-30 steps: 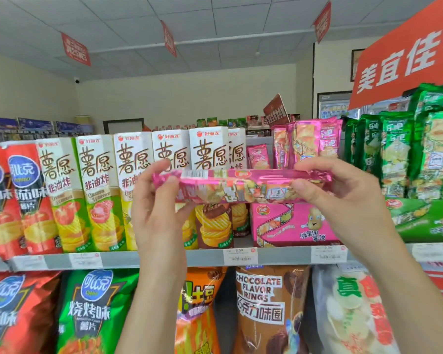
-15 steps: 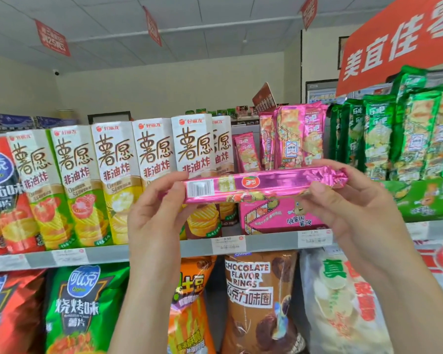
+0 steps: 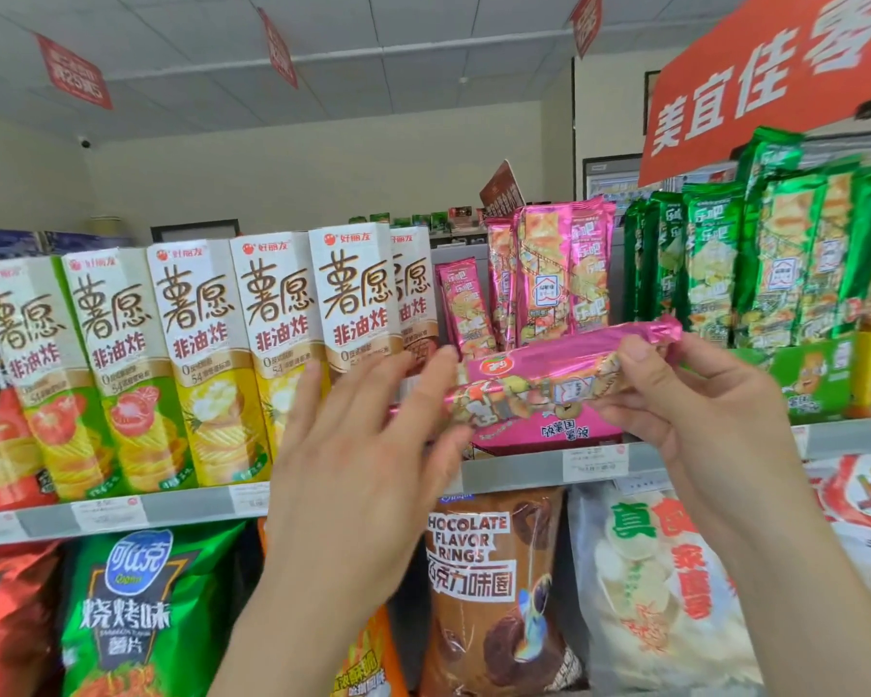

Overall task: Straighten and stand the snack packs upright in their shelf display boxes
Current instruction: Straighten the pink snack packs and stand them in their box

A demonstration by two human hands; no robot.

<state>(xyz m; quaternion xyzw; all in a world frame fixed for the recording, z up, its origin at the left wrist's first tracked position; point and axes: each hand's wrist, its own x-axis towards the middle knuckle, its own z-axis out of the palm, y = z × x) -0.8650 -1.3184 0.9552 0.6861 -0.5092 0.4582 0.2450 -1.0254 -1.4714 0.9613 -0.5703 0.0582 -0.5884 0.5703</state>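
Observation:
I hold a pink snack pack [image 3: 539, 379] lying almost level, its right end a little higher, in front of the pink display box [image 3: 549, 435]. My right hand [image 3: 690, 394] pinches its right end between thumb and fingers. The straight, spread fingers of my left hand [image 3: 363, 445] lie across its left end, with the thumb just below it. Inside the box, several pink packs [image 3: 554, 274] stand upright at the back. A shorter pink pack [image 3: 461, 304] leans to the left beside them.
Tall white chip boxes [image 3: 197, 354] line the shelf to the left. Green packs [image 3: 755, 264] stand in a green display box [image 3: 805, 379] on the right. Price tags run along the grey shelf edge [image 3: 514, 472]. Large snack bags [image 3: 478, 586] hang below.
The pink pack has shifted right and tilted, right end up. My left hand has loosened from gripping its left end to straight, spread fingers. The view has moved closer to the shelf.

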